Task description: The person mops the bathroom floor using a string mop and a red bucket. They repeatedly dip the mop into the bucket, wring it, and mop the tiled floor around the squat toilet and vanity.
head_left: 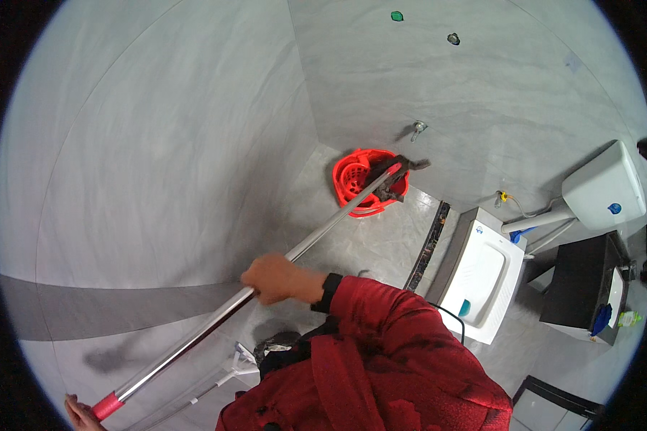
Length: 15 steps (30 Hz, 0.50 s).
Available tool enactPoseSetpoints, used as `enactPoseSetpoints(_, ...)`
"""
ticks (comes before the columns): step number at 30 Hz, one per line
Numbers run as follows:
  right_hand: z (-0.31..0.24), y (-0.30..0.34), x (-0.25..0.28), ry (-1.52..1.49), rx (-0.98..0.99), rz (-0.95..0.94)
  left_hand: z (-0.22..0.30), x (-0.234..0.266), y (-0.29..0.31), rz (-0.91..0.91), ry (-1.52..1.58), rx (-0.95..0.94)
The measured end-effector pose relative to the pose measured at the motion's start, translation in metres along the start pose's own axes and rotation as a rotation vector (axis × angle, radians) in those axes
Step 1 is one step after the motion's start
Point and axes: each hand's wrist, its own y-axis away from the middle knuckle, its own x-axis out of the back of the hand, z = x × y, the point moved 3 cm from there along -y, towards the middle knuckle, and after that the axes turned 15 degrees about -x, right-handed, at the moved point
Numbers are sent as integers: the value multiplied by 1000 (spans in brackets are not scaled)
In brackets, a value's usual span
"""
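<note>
A mop (316, 233) with a long silver handle runs slantwise from the lower left toward the far middle. My right hand (279, 279) is closed round the middle of its handle. At the lower left edge my left hand (81, 414), only partly in view, grips the red end of the handle. The dark grey mop head (389, 188) lies in and over the right side of a red bucket (366, 212), with some strands hanging past the rim. A round red wringer basket (353, 178) fills the bucket's left side.
Right of the bucket is a dark floor strip (429, 244), then a raised white squat toilet (482, 280) with a wall cistern (605, 188). A dark cabinet (579, 284) stands at the right. A tap (418, 129) sticks out of the far wall. Another long-handled tool (226, 377) lies near me.
</note>
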Motion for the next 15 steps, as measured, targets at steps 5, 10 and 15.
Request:
enactPoseSetpoints(5,123,7,2,10,-274,259,155,-74,-9,-68,422,-291)
enactPoseSetpoints(10,256,30,11,-337,-289,730,322,-160,-8,-242,512,-714)
enactPoseSetpoints(15,366,47,33,-341,-515,874,480,-219,27,-352,645,-1081)
